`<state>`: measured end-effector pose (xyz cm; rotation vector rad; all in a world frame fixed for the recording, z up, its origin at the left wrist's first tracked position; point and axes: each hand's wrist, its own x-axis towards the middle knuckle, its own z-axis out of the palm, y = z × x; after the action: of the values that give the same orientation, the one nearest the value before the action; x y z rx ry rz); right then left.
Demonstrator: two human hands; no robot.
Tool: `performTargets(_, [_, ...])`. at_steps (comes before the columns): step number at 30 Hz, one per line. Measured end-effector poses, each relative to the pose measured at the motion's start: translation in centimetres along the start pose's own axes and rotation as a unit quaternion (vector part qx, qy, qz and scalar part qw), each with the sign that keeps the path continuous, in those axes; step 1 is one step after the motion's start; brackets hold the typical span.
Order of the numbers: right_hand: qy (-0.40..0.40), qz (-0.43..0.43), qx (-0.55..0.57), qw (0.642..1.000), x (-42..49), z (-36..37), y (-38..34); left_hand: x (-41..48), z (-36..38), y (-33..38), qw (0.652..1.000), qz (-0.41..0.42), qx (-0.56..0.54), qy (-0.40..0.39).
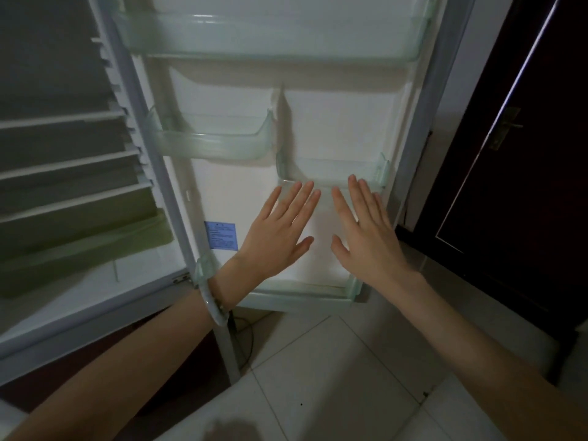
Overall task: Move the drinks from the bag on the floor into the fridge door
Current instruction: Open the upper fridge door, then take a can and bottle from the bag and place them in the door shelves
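Fridge door (241, 198) stands swung open ahead, white liner, pale green clear racks holding nothing visible. Left hand (276, 230) and right hand (366, 230) flat, fingers spread, gripping nothing, held before lower door rack (305, 294). Bracelet (214, 308) on left wrist. Dark door (525, 154) to the right

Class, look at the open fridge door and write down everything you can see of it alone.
The white plastic fridge door stands swung open, hinged at its left edge. Its inner face carries pale green translucent shelves: one wide at the top, two smaller staggered ones lower, one along the bottom. All look empty. A small blue label sits low on the left. No drinks are in it; nothing visibly touches it.
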<state>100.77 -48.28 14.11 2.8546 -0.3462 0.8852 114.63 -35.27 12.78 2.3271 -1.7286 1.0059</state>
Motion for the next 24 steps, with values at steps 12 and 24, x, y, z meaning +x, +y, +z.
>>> performTargets(12, [-0.114,-0.177,0.137,0.968,-3.1,8.0,-19.3,-24.6,-1.9,-6.8,0.973,-0.181,0.001,-0.144])
performTargets(24, [-0.285,-0.261,0.202,0.900,-11.9,17.2,-36.5,-47.9,-1.5,-5.8,0.903,-0.304,-0.024,-0.303])
